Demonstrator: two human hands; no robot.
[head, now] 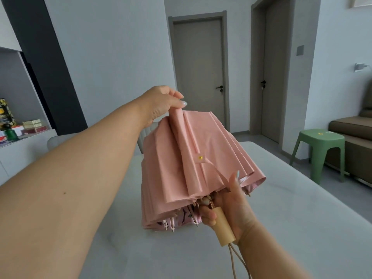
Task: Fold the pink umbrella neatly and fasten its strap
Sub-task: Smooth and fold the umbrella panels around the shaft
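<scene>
Most of my left hand (161, 101) fingers sit behind the top of the pink umbrella (201, 158), so I can't tell how they pinch the fabric. The umbrella's shaft is buried under loose folds, and its far side is hidden. My right hand (227, 214) covers part of the wooden handle (223, 230). The handle's cord (239, 262) runs off the bottom edge. Labels on the shelf boxes (32, 125) are too small to read.
</scene>
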